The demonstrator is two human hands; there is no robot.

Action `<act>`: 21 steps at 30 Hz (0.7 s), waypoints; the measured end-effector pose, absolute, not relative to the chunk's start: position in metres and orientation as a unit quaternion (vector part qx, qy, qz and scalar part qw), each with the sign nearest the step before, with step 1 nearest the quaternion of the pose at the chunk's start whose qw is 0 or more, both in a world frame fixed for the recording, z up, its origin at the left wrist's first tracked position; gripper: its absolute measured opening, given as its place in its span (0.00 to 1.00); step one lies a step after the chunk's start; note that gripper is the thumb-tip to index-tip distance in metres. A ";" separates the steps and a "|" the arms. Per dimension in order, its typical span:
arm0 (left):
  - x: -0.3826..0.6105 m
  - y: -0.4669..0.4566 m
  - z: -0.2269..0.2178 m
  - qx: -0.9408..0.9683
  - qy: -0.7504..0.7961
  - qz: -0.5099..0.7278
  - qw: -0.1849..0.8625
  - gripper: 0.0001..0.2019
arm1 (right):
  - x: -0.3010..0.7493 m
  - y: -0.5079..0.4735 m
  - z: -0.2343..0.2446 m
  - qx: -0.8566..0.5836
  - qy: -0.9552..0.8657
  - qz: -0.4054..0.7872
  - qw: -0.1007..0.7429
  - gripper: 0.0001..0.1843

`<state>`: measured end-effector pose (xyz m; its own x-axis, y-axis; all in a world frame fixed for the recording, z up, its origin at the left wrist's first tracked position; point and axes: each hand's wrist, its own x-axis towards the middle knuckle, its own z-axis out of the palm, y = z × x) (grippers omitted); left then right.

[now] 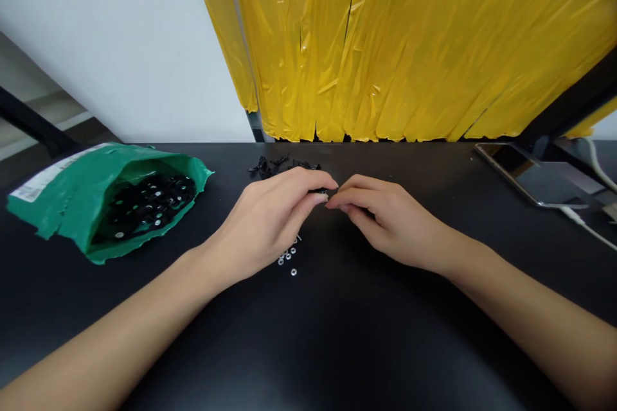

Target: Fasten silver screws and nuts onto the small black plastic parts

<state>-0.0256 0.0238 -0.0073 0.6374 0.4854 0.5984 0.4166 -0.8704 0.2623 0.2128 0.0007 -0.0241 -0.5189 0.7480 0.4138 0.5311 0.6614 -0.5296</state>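
Observation:
My left hand (pixel 270 215) pinches a small black part (pixel 318 191) between thumb and fingers; its exact kind is too small to tell. Close against it, fingertips nearly meeting, my right hand (pixel 390 215) is closed in a pinch, and whatever it holds is hidden by the fingers. Below my left hand lie several small silver metal rings (pixel 288 256) that look like nuts or washers. Behind the same hand is a loose pile of small black pieces (pixel 265 167), partly covered by it.
A torn green plastic bag (pixel 62 189) at the left holds many black pieces with silver spots. A phone (pixel 530 173) with a white cable (pixel 590 228) lies at the right on the black table (pixel 347 334). Yellow plastic sheeting (pixel 385 45) hangs behind the table beside a white panel (pixel 144 45).

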 end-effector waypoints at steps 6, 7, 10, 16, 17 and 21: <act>-0.023 0.023 -0.006 0.878 0.292 0.363 0.112 0.08 | 0.211 0.003 -0.019 -0.438 -0.780 0.251 0.370 0.09; -0.023 0.023 -0.006 0.873 0.300 0.364 0.126 0.08 | 0.211 0.003 -0.018 -0.453 -0.759 0.274 0.380 0.08; -0.022 0.023 -0.006 0.868 0.310 0.360 0.147 0.08 | 0.210 0.003 -0.014 -0.472 -0.691 0.346 0.424 0.05; -0.021 0.022 -0.004 0.870 0.328 0.352 0.111 0.10 | 0.208 0.005 -0.012 -0.458 -0.601 0.399 0.519 0.06; -0.021 0.022 -0.004 0.875 0.327 0.343 0.098 0.09 | 0.208 0.005 -0.012 -0.457 -0.595 0.398 0.528 0.06; -0.023 0.025 -0.006 0.891 0.320 0.310 0.085 0.09 | 0.207 0.003 -0.011 -0.459 -0.580 0.395 0.546 0.08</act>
<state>-0.0234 0.0251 -0.0063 0.6029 0.6235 0.4978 0.5186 -0.7804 0.3493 0.2071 0.0035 -0.0114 0.0161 0.9626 0.2706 0.1006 0.2677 -0.9582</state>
